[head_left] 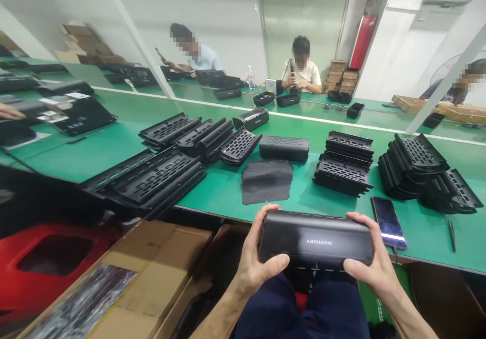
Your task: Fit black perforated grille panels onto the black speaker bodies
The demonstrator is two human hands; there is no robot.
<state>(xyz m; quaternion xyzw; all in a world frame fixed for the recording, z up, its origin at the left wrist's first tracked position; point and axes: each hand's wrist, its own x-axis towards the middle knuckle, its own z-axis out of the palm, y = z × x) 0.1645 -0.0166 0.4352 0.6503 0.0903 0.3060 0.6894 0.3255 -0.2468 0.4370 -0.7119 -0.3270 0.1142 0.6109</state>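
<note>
Low in the middle of the frame, a black speaker (315, 238) marked MERKURY is held level between both hands, above the person's lap and just in front of the near edge of the green table (212, 192). At its left end the left hand (252, 263) is clamped on, thumb across the front face and fingers curled over the top. Over on its right end the right hand (374, 265) grips the same way, thumb pressed along the lower front edge. Just beyond the speaker, a dark cloth (266, 181) lies flat on the table, and behind it rests a second speaker (284, 148). To the right of the cloth stands a stack of slotted black grilles (345, 164), with a leaning row of curved grilles (421, 169) further right. A phone (389, 222) lies near the right hand, close to the table edge. Left of centre, longer grilles (152, 177) are heaped, one end hanging over the edge. Cardboard boxes (152, 273) sit at lower left beside a red bin (41, 263). Along the top of the frame, other people sit at a far table; one in a pale shirt (302, 70) holds something dark up.
</note>
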